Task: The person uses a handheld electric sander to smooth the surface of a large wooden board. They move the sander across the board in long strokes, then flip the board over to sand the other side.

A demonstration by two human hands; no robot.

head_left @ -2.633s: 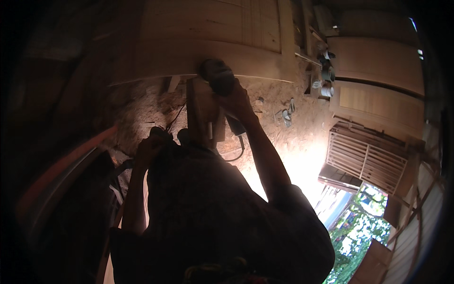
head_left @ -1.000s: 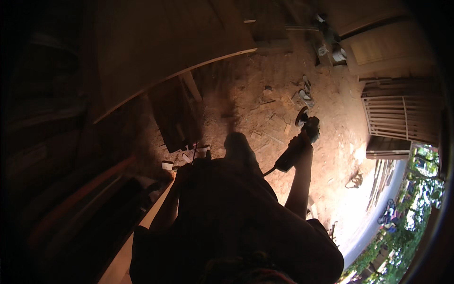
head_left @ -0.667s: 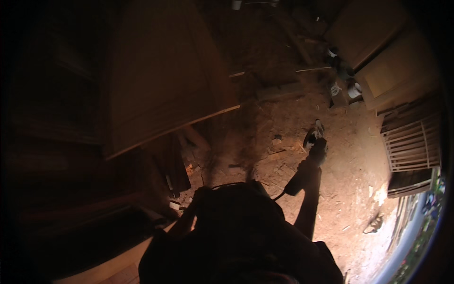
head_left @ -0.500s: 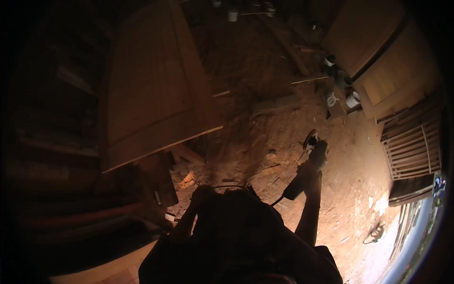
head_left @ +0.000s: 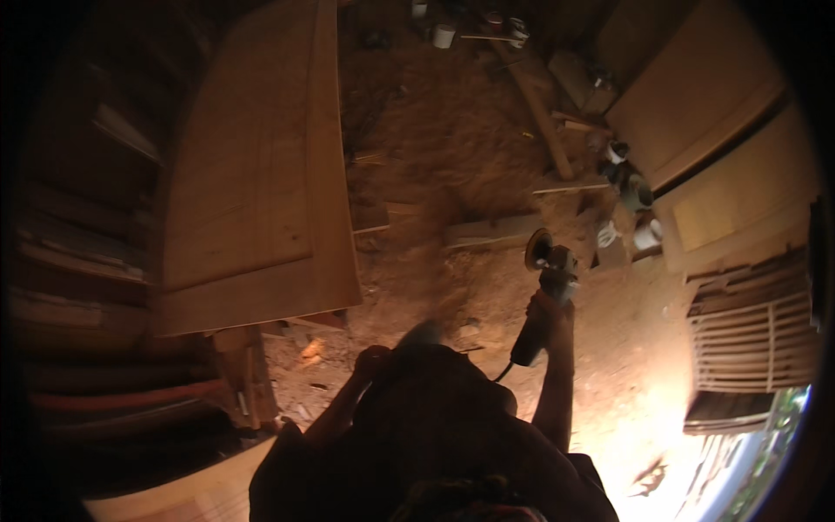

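My right hand (head_left: 546, 309) is wrapped round the body of an angle grinder (head_left: 557, 277), held out to the right of me above the dirt floor. Its round disc (head_left: 537, 249) points up and left, and a dark cord (head_left: 504, 372) runs from its rear end toward my body. Close in front of me, my left hand (head_left: 372, 358) is in deep shadow beside a blurred greyish shape (head_left: 423, 333); its fingers do not show clearly. To the left lies a large panelled wooden door (head_left: 252, 191), raised on wooden supports (head_left: 248, 374). Neither hand touches it.
Boards (head_left: 491, 231) and a long beam (head_left: 541, 122) lie on the dirt floor ahead. At the right stand wooden panels (head_left: 722, 217), a white bucket (head_left: 648, 233) and a slatted rack (head_left: 739, 348). Stacked timber (head_left: 83, 257) fills the dark left side.
My view has shifted, so the door now sits further left and lower. The grinder has moved slightly up and left in the picture, still in my right hand.
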